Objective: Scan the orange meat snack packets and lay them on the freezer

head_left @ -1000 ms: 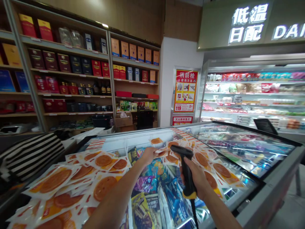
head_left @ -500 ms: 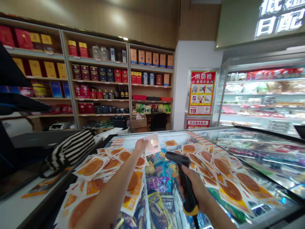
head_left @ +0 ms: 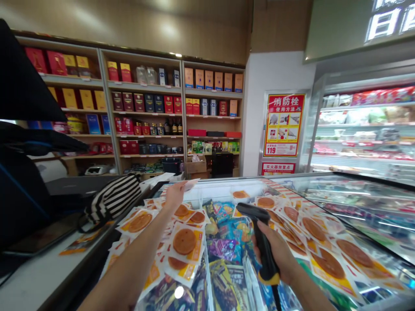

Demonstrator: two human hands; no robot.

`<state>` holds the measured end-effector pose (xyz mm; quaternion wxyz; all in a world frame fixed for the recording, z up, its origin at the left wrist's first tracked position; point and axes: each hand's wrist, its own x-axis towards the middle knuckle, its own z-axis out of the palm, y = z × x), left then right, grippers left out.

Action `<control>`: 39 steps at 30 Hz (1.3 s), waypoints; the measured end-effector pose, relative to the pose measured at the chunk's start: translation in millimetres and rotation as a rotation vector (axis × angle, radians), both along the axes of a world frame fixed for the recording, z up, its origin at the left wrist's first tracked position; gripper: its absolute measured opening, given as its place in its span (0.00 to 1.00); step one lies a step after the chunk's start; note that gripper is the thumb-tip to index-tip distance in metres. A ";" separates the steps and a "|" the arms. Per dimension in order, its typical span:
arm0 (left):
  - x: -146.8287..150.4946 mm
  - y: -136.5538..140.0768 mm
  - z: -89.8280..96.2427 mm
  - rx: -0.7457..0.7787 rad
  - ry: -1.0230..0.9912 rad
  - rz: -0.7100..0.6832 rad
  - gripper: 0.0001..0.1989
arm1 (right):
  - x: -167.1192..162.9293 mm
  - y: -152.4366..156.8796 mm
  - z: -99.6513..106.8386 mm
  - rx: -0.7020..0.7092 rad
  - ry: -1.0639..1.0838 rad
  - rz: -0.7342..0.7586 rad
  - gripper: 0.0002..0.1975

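Note:
My left hand (head_left: 175,193) is stretched out over the far side of the glass-topped freezer, its fingers closed on the edge of a thin whitish packet (head_left: 191,184). The packet is tilted nearly edge-on, so its face hardly shows. A black and yellow barcode scanner (head_left: 266,255) is gripped in my right hand (head_left: 280,248), its head pointing left and a cable running down from the handle. Below and around both hands lie many flat packets with round brown patties (head_left: 184,241), piled on the left and on the right (head_left: 327,262).
Between the piles are blue and purple snack bags (head_left: 223,248). A black-and-white striped bag (head_left: 115,196) sits on the left counter beside a dark monitor (head_left: 26,73). Behind stand shelves of boxes (head_left: 149,103), with a refrigerated display (head_left: 366,125) at the right.
My left hand has turned the packet from facing me with its barcode side to nearly edge-on. The scanner stays in my right hand. The whole view has shifted slightly left.

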<state>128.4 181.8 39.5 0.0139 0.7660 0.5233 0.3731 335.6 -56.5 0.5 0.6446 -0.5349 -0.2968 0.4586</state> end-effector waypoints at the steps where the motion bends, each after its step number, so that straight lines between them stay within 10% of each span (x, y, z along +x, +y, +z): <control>1: -9.8 -0.8 -1.3 0.018 0.039 0.003 0.18 | -0.2 0.3 0.4 0.003 0.003 -0.013 0.17; 14: -45.4 -18.8 -39.4 -0.124 0.389 0.093 0.14 | 17.6 4.6 -2.2 0.010 0.083 -0.069 0.15; 20: 31.4 -35.2 -34.9 -0.094 0.436 -0.070 0.18 | 39.8 0.8 -5.8 0.003 0.109 -0.155 0.14; 29: 179.3 -80.7 -80.1 -0.094 0.413 -0.437 0.19 | 51.1 -7.0 -10.6 -0.003 0.072 -0.244 0.15; 39: 168.7 -37.1 -63.5 -0.272 0.108 -0.337 0.16 | 36.5 -9.3 -9.8 -0.001 0.078 -0.172 0.15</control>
